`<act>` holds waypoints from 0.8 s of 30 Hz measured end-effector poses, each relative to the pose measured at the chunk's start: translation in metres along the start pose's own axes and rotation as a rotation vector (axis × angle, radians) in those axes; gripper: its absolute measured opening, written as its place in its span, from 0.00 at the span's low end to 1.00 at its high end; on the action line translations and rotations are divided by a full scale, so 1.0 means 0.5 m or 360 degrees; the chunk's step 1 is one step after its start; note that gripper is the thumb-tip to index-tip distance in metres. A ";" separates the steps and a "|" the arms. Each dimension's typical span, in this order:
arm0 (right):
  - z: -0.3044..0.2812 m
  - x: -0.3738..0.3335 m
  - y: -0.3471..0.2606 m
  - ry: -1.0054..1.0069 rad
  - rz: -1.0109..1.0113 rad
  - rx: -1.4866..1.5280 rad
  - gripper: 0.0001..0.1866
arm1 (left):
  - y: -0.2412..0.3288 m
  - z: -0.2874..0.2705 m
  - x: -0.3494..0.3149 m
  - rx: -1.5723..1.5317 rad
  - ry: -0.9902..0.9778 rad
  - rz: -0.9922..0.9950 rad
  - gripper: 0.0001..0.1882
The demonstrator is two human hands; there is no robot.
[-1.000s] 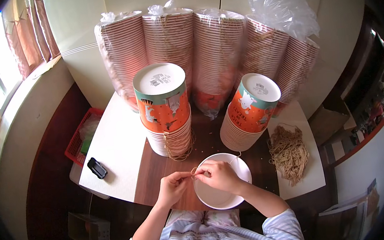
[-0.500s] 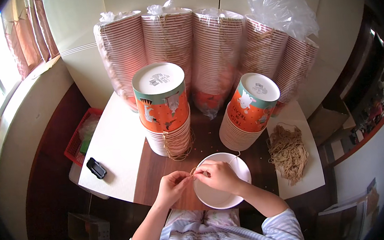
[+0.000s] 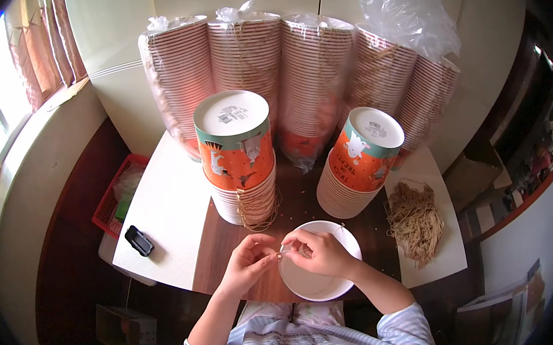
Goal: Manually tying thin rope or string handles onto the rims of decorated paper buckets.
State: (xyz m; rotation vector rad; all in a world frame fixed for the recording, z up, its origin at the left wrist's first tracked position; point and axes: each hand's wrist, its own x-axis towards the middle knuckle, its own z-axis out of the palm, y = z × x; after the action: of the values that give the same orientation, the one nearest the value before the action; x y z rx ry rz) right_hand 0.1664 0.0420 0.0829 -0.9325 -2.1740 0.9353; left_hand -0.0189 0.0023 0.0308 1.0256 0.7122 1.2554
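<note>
A white paper bucket (image 3: 322, 280) lies on its side on the brown table (image 3: 220, 246) in front of me, its open mouth facing up at me. My left hand (image 3: 248, 263) and my right hand (image 3: 323, 252) meet at its left rim, fingers pinched on a thin string handle (image 3: 282, 253). Just beyond stand two upside-down stacks of printed orange paper buckets, one on the left (image 3: 237, 156) with strings hanging from it, and one on the right (image 3: 358, 162).
Several tall plastic-wrapped stacks of buckets (image 3: 294, 72) line the wall behind. A pile of tan strings (image 3: 415, 219) lies on a white board at right. A small black object (image 3: 139, 240) sits on the white board at left; a red basket (image 3: 117, 193) is below it.
</note>
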 end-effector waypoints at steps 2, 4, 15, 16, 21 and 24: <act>-0.001 -0.001 -0.005 0.0017 -0.0100 0.0011 0.09 | 0.005 0.002 0.002 -0.0045 -0.0021 -0.0011 0.15; -0.001 -0.003 -0.006 0.0039 -0.0196 0.0020 0.10 | 0.010 0.010 0.005 -0.0097 -0.0033 0.0004 0.15; 0.019 0.000 0.012 0.0267 -0.0417 -0.0121 0.04 | 0.012 0.012 0.002 0.0030 0.0021 -0.0015 0.14; 0.018 0.000 0.013 0.0268 -0.0416 -0.0122 0.04 | 0.010 0.008 0.001 0.0038 0.0039 -0.0029 0.13; 0.017 0.002 0.011 0.0210 -0.0285 -0.0039 0.03 | -0.007 -0.009 -0.007 0.0711 -0.0003 0.0124 0.11; 0.016 0.002 0.013 0.0184 -0.0240 0.0006 0.03 | -0.002 0.005 -0.005 0.1054 0.0030 0.0150 0.07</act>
State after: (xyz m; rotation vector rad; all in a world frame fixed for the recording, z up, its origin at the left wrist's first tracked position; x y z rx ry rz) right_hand 0.1621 0.0431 0.0734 -0.7884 -2.1111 0.7935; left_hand -0.0165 -0.0009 0.0305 1.5975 1.1452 1.1274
